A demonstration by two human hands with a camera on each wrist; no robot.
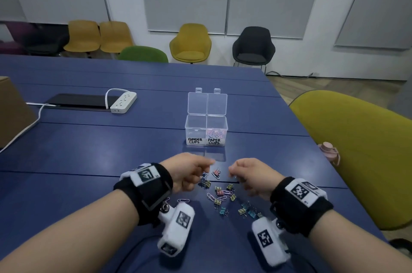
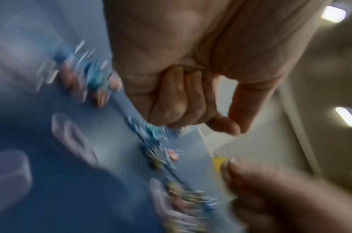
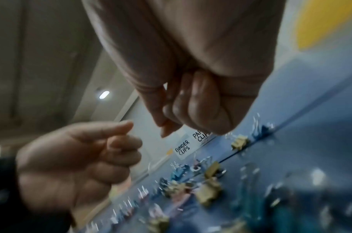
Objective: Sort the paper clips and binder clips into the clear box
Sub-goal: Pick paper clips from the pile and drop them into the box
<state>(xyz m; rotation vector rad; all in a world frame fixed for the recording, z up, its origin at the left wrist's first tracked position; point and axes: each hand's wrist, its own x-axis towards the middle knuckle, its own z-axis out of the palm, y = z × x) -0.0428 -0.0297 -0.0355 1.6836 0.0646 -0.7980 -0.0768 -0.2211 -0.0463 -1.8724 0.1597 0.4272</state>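
Observation:
A clear two-part box [image 1: 206,130] stands open on the blue table, labelled BINDER CLIPS on the left and PAPER CLIPS on the right. Pink paper clips [image 1: 215,132] lie in its right part; the left part looks empty. Several coloured binder clips and paper clips [image 1: 223,194] lie scattered in front of it. My left hand [image 1: 208,164] [image 2: 237,130] and right hand [image 1: 231,171] [image 3: 167,129] hover over the far side of this pile, fingers curled and thumb against forefinger. I see nothing between the fingertips, though both wrist views are blurred.
A white power strip [image 1: 123,102] and a black flat panel [image 1: 78,101] lie at the far left, beside a cardboard box [image 1: 11,112]. A pink bottle [image 1: 330,152] stands by the table's right edge, next to an olive chair [image 1: 356,150].

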